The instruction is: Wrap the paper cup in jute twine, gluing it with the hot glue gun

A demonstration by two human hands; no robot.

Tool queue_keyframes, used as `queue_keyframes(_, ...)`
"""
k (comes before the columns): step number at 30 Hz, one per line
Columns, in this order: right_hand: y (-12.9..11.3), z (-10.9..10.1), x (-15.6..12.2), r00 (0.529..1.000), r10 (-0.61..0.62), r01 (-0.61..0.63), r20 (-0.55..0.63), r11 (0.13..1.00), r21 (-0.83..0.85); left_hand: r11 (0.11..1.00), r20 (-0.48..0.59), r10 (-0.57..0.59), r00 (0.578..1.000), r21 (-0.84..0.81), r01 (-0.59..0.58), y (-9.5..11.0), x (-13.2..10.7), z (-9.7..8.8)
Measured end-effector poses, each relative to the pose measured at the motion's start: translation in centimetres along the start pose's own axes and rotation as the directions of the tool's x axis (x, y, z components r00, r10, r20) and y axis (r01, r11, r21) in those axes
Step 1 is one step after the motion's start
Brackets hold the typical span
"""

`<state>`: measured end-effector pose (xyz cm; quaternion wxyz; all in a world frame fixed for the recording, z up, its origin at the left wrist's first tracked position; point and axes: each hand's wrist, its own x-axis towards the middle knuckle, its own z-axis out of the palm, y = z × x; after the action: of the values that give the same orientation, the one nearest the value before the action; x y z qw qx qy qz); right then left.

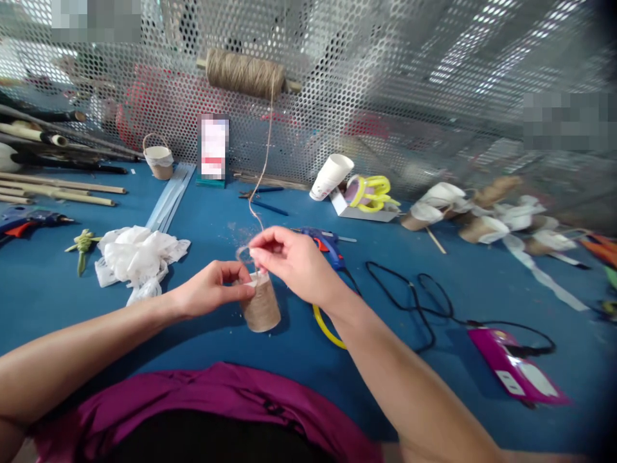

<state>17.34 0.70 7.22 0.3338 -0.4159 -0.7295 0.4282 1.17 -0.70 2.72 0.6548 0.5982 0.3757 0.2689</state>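
Note:
A paper cup [263, 307] wrapped in brown twine stands before me on the blue table, its white rim showing at the top. My left hand [219, 289] grips the cup's rim between thumb and fingers. Above the rim, my right hand [284, 257] is closed in a pinch on the loose twine [263, 168]. This strand runs up to a twine spool [245, 72] on a rod at the mesh wall. Part of the cup's rim is hidden behind my fingers.
White lace [137, 257] and a small green figure [83, 247] lie left. A blue glue gun [325, 244] sits behind my right hand. Its black cable [414, 299] loops rightward near a purple packet [515, 366]. A white paper cup [331, 175] and yellow-handled scissors [378, 193] stand behind.

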Motion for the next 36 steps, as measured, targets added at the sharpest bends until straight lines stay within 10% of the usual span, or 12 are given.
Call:
queue_keyframes(5,-0.5,-1.0,3.2,0.995,-0.075,0.070,0.061,0.995,0.075,0.997,-0.150,0.015,0.989,-0.074,-0.026,-1.0,0.0,0.4)
queue_keyframes(8,1.7,-3.8,3.3,0.942,0.103,-0.252,-0.319,0.845,-0.471,0.998,-0.195,0.021,0.981,-0.055,-0.033,-1.4,0.1,0.1)
queue_keyframes(15,9.0,-9.3,-0.2,0.779,0.382,-0.626,-0.498,0.526,-0.576,0.968,-0.108,0.067,0.992,0.248,-0.038,-0.6,0.1,-0.9)
queue_keyframes(23,10.4,-9.5,-0.2,0.691,0.466,-0.711,-0.553,0.579,-0.399,0.925,-0.025,0.125,0.992,0.364,-0.107,-0.2,-0.2,-1.2)
queue_keyframes(36,2.5,-4.2,-7.2,0.946,0.300,-0.295,-0.121,0.954,0.060,0.949,-0.019,0.138,0.990,0.287,-0.127,-1.0,0.3,-1.8)
